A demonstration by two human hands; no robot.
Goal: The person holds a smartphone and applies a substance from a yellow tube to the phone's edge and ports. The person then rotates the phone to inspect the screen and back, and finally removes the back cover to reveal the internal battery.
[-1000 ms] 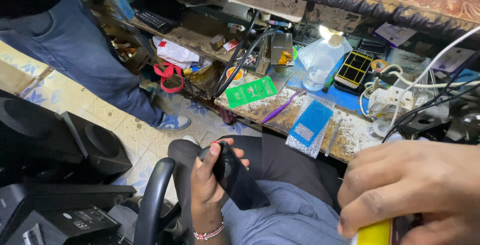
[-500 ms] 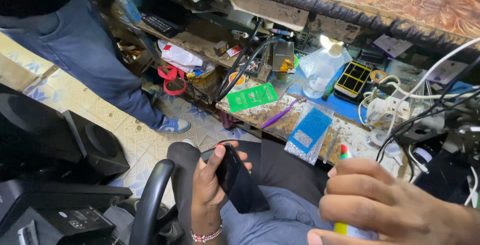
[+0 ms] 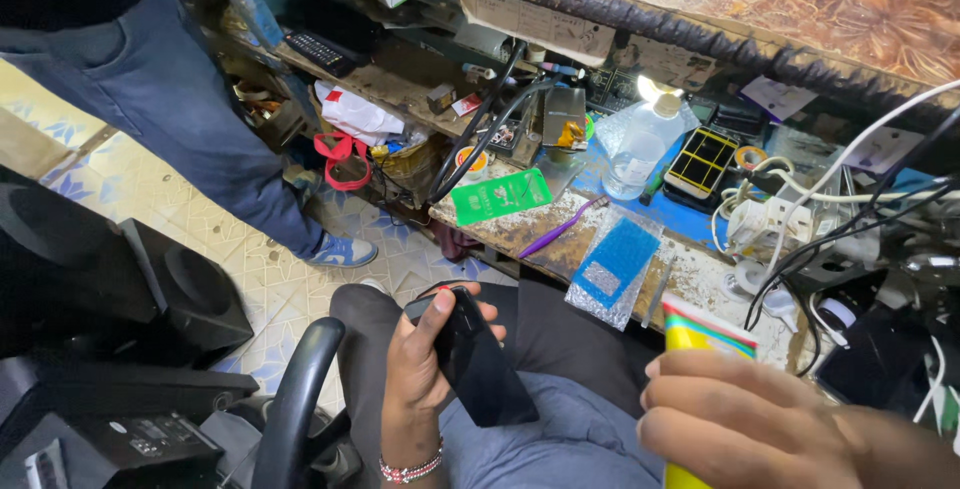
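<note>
Cluttered workbench (image 3: 520,234), left hand (image 3: 425,374) gripping dark phone (image 3: 480,369), right hand (image 3: 770,429) — edge-cropped — clasping yellow tube (image 3: 700,334)

I see my left hand (image 3: 425,364) wrapped around a dark phone (image 3: 478,367) over my lap — thumb along its near edge. My right hand (image 3: 770,429) grips a yellow tube (image 3: 700,344), upright, right of the phone. Beyond the phone, on the cluttered surface (image 3: 690,284), lies a blue pad in a clear bag (image 3: 615,267) — a green card (image 3: 500,195) further left.
</note>
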